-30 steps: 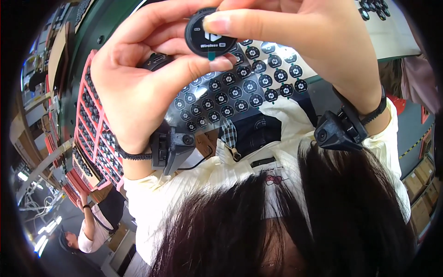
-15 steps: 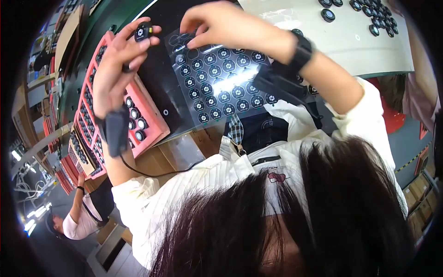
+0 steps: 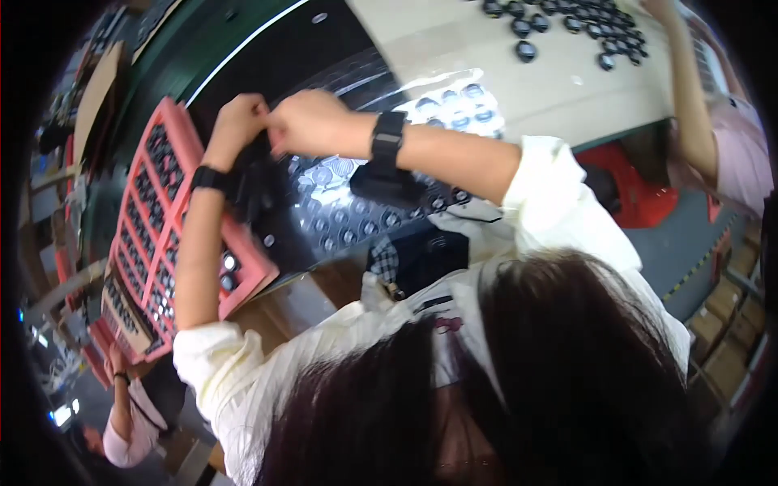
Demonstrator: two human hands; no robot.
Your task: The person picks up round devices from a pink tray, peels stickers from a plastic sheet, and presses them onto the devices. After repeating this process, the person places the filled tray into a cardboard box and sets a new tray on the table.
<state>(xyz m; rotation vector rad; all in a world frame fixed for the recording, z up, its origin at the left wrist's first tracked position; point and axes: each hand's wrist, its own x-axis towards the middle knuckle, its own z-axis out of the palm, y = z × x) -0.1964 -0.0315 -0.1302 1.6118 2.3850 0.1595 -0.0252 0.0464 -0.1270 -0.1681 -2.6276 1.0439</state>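
Note:
My left hand [image 3: 236, 130] and my right hand [image 3: 314, 123] meet fingertip to fingertip above the dark work surface. Both have their fingers curled in and pressed together. Whatever lies between them is hidden by the fingers and blurred. Below and to the right of the hands lies a clear sheet of round black stickers [image 3: 340, 212], partly washed out by glare. My right forearm crosses over this sheet. Beside my left forearm stands a pink foam tray [image 3: 247, 257], its compartments filled with small round black pieces [image 3: 164, 160].
Many loose round black pieces [image 3: 526, 52] lie on a pale tabletop [image 3: 454, 49] at the far right. A co-worker's arm [image 3: 689, 105] reaches in there, near a red stool [image 3: 640, 190]. Another person [image 3: 130, 413] is at lower left. Cardboard [image 3: 300, 304] sits below the table edge.
My hands have come together; my left hand held up a round black piece before, now out of sight. My right hand has moved left and down from the sheet's far edge. The view has shifted.

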